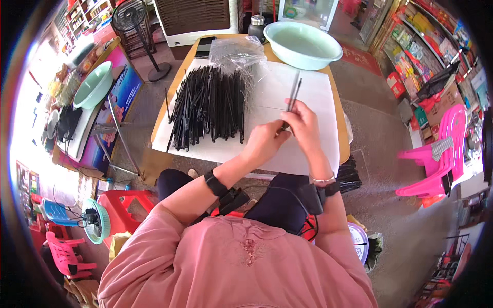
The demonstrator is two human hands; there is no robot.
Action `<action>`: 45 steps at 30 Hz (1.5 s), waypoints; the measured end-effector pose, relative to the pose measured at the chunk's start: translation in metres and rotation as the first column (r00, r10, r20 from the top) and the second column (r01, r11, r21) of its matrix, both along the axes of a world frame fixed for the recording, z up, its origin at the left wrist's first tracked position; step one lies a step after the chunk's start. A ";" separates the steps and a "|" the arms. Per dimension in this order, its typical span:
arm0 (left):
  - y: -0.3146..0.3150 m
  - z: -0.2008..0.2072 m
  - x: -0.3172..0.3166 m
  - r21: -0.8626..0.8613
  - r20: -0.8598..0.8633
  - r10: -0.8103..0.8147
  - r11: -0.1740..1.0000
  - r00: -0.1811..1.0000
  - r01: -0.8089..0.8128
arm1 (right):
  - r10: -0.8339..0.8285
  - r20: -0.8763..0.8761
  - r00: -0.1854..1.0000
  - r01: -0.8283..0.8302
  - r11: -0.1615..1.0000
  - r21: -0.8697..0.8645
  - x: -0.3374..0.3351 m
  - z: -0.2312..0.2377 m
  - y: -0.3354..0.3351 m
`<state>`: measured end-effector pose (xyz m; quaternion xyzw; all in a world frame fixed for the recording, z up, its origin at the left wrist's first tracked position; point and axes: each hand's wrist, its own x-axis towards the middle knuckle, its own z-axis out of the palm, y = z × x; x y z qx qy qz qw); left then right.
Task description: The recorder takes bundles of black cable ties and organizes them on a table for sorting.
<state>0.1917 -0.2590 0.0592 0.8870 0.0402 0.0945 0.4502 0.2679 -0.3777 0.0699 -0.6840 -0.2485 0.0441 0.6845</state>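
Crowded shop shelves are surrounding a wooden worktop, with a white sheet covering most of it. On its left half, a pile of black sticks is lying roughly side by side, and a clear plastic bag is resting just beyond. A pale green basin is standing at the far right.

From my remote seat I am watching the left hand pinching the near end of a few slim dark sticks above the sheet, while the right hand is pinching them farther up; blur is keeping me from counting them. Both grips are looking light to me, so an uneven pull could be letting the sticks slip or splay. The pile is lying loose and near the left hand, so a careless sweep could be scattering it.
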 end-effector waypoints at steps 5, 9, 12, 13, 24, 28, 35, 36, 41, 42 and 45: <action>0.008 0.015 -0.022 -0.048 0.140 -0.161 0.984 0.977 0.169 | -0.267 0.147 0.952 0.304 0.857 -0.416 0.051 -0.007 -0.049; 0.032 0.011 -0.044 -0.023 0.196 -0.208 0.976 0.958 0.217 | -0.251 0.719 0.648 0.740 0.432 -0.516 0.067 -0.021 -0.065; 0.052 0.004 -0.061 0.040 0.286 -0.159 0.987 0.945 0.154 | -0.171 0.639 0.750 0.540 0.717 -0.442 0.030 0.005 -0.017; 0.055 0.003 -0.061 0.102 0.337 -0.164 0.985 0.927 0.137 | -0.104 0.563 0.820 0.440 0.744 -0.503 0.024 0.006 -0.004; 0.099 0.010 -0.097 -0.001 0.404 -0.083 0.996 0.911 0.091 | 0.192 0.591 0.784 0.451 0.478 -0.754 0.009 0.001 0.044; 0.112 0.006 -0.106 -0.024 0.435 -0.080 0.995 0.897 0.100 | 0.242 0.545 0.803 0.351 0.547 -0.760 0.005 0.002 0.029; 0.129 0.008 -0.125 -0.099 0.395 -0.097 0.984 0.913 0.148 | -0.069 0.531 0.844 0.404 0.733 -0.547 -0.013 -0.030 0.029; 0.134 0.010 -0.130 -0.123 0.393 -0.083 0.982 0.916 0.142 | -0.061 0.578 0.814 0.436 0.722 -0.538 -0.014 -0.030 0.030; 0.175 0.007 -0.135 -0.247 0.532 0.306 0.948 0.789 -0.201 | -0.045 0.642 0.765 0.500 0.669 -0.550 -0.014 -0.031 0.029; 0.187 0.005 -0.130 -0.314 0.548 0.424 0.903 0.721 -0.293 | -0.051 0.637 0.769 0.501 0.668 -0.550 -0.015 -0.031 0.028; 0.231 -0.004 -0.117 0.038 0.537 0.472 0.814 0.699 -0.579 | -0.058 0.635 0.770 0.510 0.653 -0.560 -0.019 -0.026 0.033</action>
